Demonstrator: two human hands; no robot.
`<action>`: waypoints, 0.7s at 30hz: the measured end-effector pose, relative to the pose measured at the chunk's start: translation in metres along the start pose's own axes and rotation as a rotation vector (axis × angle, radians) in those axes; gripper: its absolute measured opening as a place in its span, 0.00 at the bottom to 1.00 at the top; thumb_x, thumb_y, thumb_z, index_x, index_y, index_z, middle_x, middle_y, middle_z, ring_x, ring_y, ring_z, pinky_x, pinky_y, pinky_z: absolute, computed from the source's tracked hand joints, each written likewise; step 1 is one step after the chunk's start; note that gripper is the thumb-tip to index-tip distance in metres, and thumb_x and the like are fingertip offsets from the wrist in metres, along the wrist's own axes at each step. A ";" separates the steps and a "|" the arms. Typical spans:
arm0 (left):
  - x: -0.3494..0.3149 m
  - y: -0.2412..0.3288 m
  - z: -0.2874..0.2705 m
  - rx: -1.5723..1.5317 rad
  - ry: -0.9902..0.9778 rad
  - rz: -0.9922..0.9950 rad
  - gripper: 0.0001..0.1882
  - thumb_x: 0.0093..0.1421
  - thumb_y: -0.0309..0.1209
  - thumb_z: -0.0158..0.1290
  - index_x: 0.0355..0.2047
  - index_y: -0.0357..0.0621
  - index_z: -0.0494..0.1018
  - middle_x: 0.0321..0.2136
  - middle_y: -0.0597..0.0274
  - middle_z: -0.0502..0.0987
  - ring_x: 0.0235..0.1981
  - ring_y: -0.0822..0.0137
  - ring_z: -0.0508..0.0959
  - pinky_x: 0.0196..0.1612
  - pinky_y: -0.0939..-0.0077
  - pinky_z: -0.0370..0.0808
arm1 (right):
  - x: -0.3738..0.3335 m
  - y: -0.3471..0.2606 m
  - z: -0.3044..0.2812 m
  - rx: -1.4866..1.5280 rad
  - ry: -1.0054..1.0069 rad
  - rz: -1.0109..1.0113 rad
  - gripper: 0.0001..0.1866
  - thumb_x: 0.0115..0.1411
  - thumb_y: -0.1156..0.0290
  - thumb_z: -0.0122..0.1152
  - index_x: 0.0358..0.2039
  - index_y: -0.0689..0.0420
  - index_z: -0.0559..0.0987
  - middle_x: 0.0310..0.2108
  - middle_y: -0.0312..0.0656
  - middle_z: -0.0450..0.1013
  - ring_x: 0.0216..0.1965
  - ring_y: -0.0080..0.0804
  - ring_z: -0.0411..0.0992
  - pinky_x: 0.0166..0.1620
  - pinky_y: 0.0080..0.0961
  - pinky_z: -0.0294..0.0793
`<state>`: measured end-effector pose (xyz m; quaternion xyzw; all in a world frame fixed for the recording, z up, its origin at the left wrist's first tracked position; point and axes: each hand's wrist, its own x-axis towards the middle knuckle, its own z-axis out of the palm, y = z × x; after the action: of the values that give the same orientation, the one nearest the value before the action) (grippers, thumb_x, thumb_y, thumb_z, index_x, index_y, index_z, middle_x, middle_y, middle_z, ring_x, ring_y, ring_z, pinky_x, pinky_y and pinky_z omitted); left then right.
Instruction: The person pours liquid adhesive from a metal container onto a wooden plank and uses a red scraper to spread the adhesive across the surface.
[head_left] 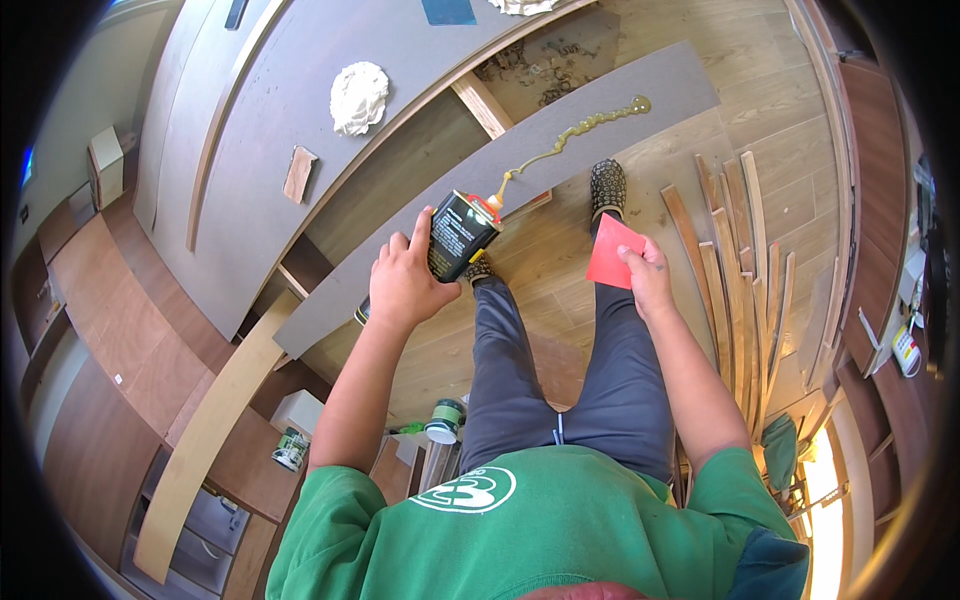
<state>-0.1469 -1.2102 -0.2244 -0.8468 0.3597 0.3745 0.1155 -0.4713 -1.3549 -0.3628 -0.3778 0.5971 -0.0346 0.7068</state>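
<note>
My left hand (405,275) grips a black metal can (462,236) with a red-rimmed top, tipped over a long grey board (600,130). Yellow-amber glue (575,132) runs from its spout onto the board, in a wavy bead that ends in a rounded blob toward the far right end. A flat red plastic spreader (612,252) is pinched in my right hand (645,275), held above my right leg and apart from the board. The can hides part of the board's near edge.
Beyond the board, a large grey panel (290,90) carries a white crumpled cloth (358,98) and a small brown-edged block (299,174). Several thin wood strips (745,290) lie on the floor at right. Small tins (445,420) stand at lower left, near a curved plywood strip (190,460).
</note>
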 end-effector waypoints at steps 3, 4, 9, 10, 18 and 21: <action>-0.003 -0.008 0.005 -0.022 0.015 0.023 0.57 0.38 0.41 0.65 0.70 0.57 0.53 0.41 0.51 0.71 0.45 0.49 0.75 0.52 0.58 0.73 | 0.000 -0.001 0.001 0.001 -0.007 -0.003 0.10 0.63 0.76 0.57 0.45 0.61 0.77 0.40 0.36 0.77 0.42 0.21 0.73 0.50 0.22 0.71; -0.004 -0.011 0.007 -0.033 0.021 0.034 0.57 0.38 0.40 0.65 0.70 0.57 0.53 0.41 0.51 0.71 0.45 0.49 0.75 0.52 0.58 0.73 | 0.000 -0.001 0.001 -0.002 -0.014 -0.007 0.10 0.63 0.75 0.57 0.45 0.61 0.77 0.40 0.36 0.77 0.42 0.21 0.73 0.50 0.22 0.71; -0.011 -0.027 0.020 -0.090 0.072 0.080 0.54 0.36 0.39 0.67 0.66 0.48 0.57 0.43 0.48 0.72 0.48 0.46 0.74 0.53 0.58 0.73 | 0.000 -0.017 0.011 0.100 -0.072 -0.028 0.12 0.63 0.75 0.58 0.47 0.61 0.77 0.42 0.37 0.77 0.44 0.22 0.73 0.52 0.23 0.71; -0.013 -0.032 0.025 -0.103 0.099 0.091 0.53 0.36 0.39 0.67 0.65 0.46 0.58 0.43 0.48 0.72 0.48 0.46 0.74 0.54 0.59 0.73 | -0.001 -0.022 0.014 0.117 -0.076 -0.028 0.11 0.63 0.75 0.57 0.46 0.61 0.77 0.41 0.36 0.77 0.43 0.21 0.73 0.51 0.23 0.70; -0.027 -0.042 0.033 -0.062 0.254 0.115 0.46 0.37 0.38 0.67 0.58 0.46 0.63 0.48 0.54 0.72 0.53 0.51 0.71 0.58 0.56 0.66 | 0.015 -0.050 0.032 0.210 -0.189 -0.013 0.08 0.64 0.74 0.57 0.43 0.59 0.77 0.40 0.35 0.76 0.41 0.19 0.72 0.50 0.22 0.71; -0.029 -0.046 0.036 -0.086 0.264 0.113 0.45 0.36 0.37 0.67 0.58 0.46 0.64 0.49 0.54 0.72 0.53 0.51 0.71 0.58 0.56 0.67 | 0.022 -0.066 0.045 0.184 -0.224 -0.020 0.07 0.64 0.74 0.58 0.43 0.59 0.77 0.38 0.35 0.77 0.40 0.18 0.73 0.49 0.22 0.72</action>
<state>-0.1479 -1.1459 -0.2319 -0.8714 0.4024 0.2806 0.0097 -0.3992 -1.3912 -0.3426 -0.3187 0.5048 -0.0538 0.8004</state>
